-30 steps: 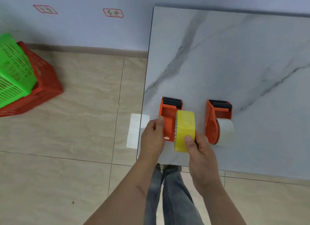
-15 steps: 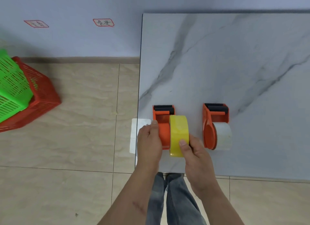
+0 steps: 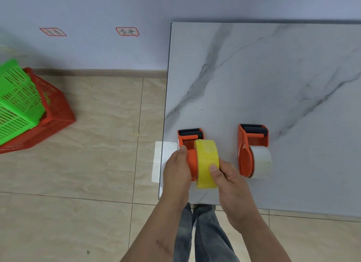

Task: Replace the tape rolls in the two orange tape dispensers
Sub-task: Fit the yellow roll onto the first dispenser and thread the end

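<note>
Now yellow tape roll (image 3: 206,162) sits closer against left orange dispenser (image 3: 190,154) than a second ago, near desk (image 3: 254,76) front edge. Left hand (image 3: 176,169) grip holds dispenser; right hand (image 3: 230,180) grip pinches roll. Seating looks nearly done; white-roll dispenser (image 3: 252,152) untouched.

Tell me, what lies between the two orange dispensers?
In the head view, the yellow roll, the right hand gripping it, and bare marble table. The left dispenser sits left, the right one beyond.

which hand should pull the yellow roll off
Right. The right hand already grips the yellow roll, on its open side; the left hand holds the dispenser steady.
</note>
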